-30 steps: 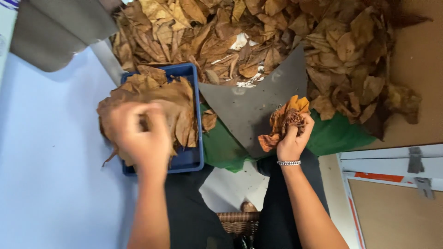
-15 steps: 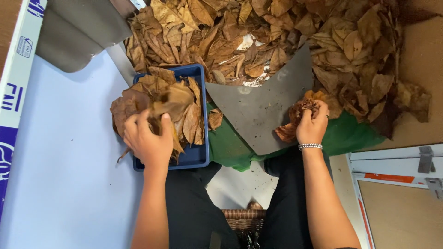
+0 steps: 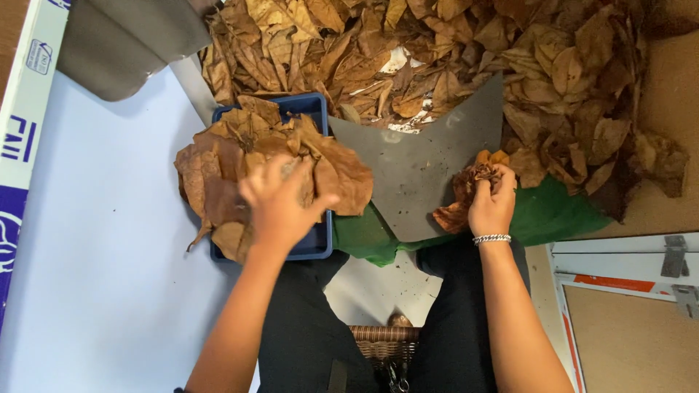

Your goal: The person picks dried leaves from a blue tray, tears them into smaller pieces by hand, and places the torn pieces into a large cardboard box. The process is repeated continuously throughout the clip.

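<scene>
My left hand [image 3: 279, 205] rests, fingers spread, on a stack of large dry brown leaves [image 3: 218, 171] that overflows a blue tray [image 3: 314, 241]. My right hand [image 3: 493, 202], a silver bracelet on its wrist, grips a small bunch of crumpled brown and orange leaves [image 3: 466, 191] just above the edge of a grey sheet [image 3: 415, 171]. A big heap of dry brown leaves [image 3: 437, 58] fills the far side of the surface.
A green cloth [image 3: 553, 215] lies under the grey sheet. The pale blue tabletop [image 3: 95, 276] spreads to the left, with a grey curved object [image 3: 124, 44] at its far corner. A wicker basket [image 3: 382, 342] sits by my lap. Cardboard and white frames lie at right.
My left hand has stayed pressed on the leaf stack in the blue tray, its fingers now spread. My right hand drew its bunch of leaves from the heap's edge back to the grey sheet.
</scene>
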